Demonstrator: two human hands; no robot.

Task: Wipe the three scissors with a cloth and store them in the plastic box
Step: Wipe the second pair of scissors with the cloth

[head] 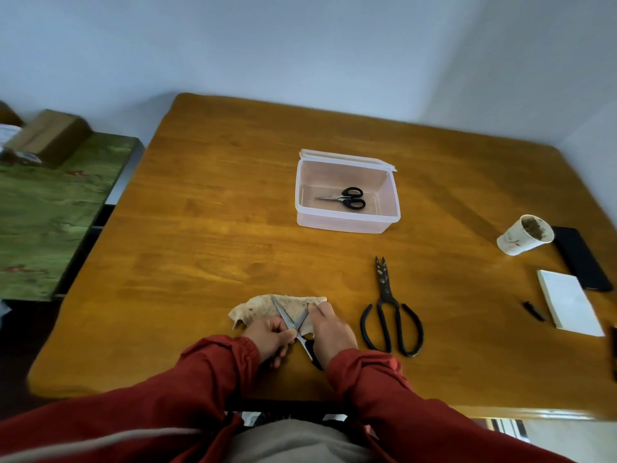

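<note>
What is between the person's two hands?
In the head view, open scissors lie between the left hand and right hand, blades over the cloth.

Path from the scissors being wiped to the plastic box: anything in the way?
Nothing visible: bare table lies between the open-bladed scissors and the plastic box, which is open on top. The large black scissors lie off to the right.

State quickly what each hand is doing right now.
Left hand: curled around the open scissors near the pivot.
Right hand: pinching the cloth against one blade.
</note>
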